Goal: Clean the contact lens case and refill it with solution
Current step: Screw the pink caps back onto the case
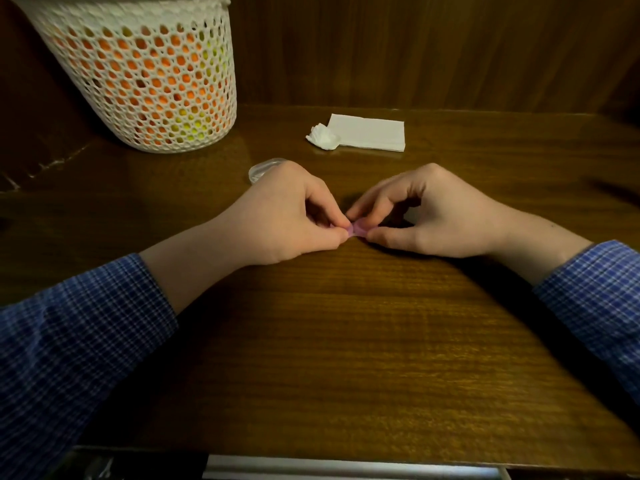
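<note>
Contact lens case (356,229), pinched mid-desk between both hands' fingertips, left hand (287,216) and right hand (429,216): steady one side, twist the other gently.

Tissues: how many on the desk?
2. A flat folded tissue lies at the back of the desk; a crumpled tissue sits against its left edge. None visible elsewhere, though hands hide some surface.
</note>
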A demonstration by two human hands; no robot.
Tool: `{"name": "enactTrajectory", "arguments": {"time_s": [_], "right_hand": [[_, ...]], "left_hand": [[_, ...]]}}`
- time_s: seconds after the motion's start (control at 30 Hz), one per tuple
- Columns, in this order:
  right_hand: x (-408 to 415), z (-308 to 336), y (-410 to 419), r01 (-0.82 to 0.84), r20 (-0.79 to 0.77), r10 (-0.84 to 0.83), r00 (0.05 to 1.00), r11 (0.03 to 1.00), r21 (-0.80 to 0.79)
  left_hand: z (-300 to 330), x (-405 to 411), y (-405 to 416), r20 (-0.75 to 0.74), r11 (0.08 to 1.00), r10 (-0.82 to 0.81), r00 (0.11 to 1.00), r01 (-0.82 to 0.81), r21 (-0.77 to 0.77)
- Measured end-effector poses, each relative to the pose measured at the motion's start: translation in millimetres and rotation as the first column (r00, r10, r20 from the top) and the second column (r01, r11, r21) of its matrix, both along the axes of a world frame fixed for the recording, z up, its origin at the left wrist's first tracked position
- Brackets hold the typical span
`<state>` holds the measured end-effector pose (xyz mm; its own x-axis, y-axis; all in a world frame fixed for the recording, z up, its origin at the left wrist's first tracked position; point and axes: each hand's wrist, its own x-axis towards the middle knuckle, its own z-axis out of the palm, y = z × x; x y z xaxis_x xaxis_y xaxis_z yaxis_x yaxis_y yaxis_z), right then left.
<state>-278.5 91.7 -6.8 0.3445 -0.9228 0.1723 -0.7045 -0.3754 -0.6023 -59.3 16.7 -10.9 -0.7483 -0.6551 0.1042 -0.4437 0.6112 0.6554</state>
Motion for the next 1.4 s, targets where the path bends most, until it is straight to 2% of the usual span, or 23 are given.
{"name": "enactTrajectory", "arguments": {"time_s": [0.3, 0.47, 0.7, 0.9, 1.17, 1.4], "right_hand": [[5, -5, -4, 0.033, -0.03, -0.036, 0.999, 0.995, -0.089], [-1, 1, -2, -0.038, -0.043, 0.037, 0.998, 0.999, -0.019], [10, -5, -3, 0.065, -0.042, -0.071, 0.997, 0.99, -0.122], [-2, 2, -3, -0.016, -0.072, 0.014, 0.997, 1.0, -0.02], [1, -3, 0, 0.04, -0.039, -0.042, 0.998, 0.998, -0.053], [12, -6, 8, 0.135, -0.083, -0.145, 0.986, 0.984, -0.115]], "left_hand": [[2, 2, -2, 0.03, 0.999, -0.025, 0.999, 0.026, -0.035], [2, 3, -4, 0.03, 0.998, -0.027, 0.999, 0.028, -0.05], [1, 3, -5, 0.025, 0.997, -0.039, 0.999, 0.04, -0.063], [1, 3, -5, 0.026, 0.998, -0.031, 0.999, 0.033, -0.056], [-1, 2, -4, 0.022, 0.997, -0.023, 1.0, 0.025, -0.078], [-4, 3, 0, -0.007, 0.992, -0.016, 1.0, 0.015, -0.122]]}}
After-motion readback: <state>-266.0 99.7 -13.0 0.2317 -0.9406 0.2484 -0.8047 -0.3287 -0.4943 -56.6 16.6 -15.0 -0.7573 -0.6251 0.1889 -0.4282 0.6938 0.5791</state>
